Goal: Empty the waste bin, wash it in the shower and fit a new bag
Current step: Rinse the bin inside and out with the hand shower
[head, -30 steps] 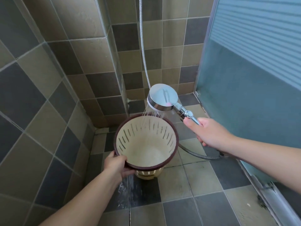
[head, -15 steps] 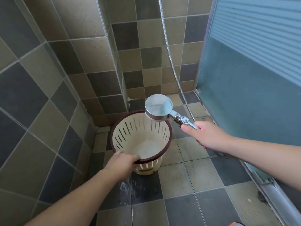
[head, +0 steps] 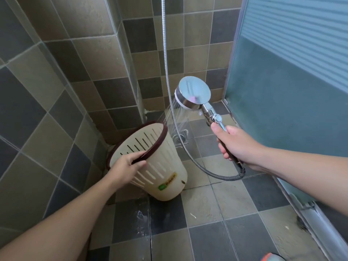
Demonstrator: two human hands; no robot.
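The shower floor [head: 203, 240] is wet checkered tile with one drain [head: 180, 138]; tiled walls and a frosted door [head: 286, 102] enclose it. One slotted bin [head: 165, 166] (maroon rim) tilts leftward on the floor, left hand [head: 125, 168] clamped on its rim. The right hand [head: 237, 143] is wrapped around one spraying shower head [head: 194, 94].

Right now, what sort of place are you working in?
Most likely a tiled shower stall in a bathroom: a running handheld shower head on a metal hose, a floor drain, and a frosted glass door.
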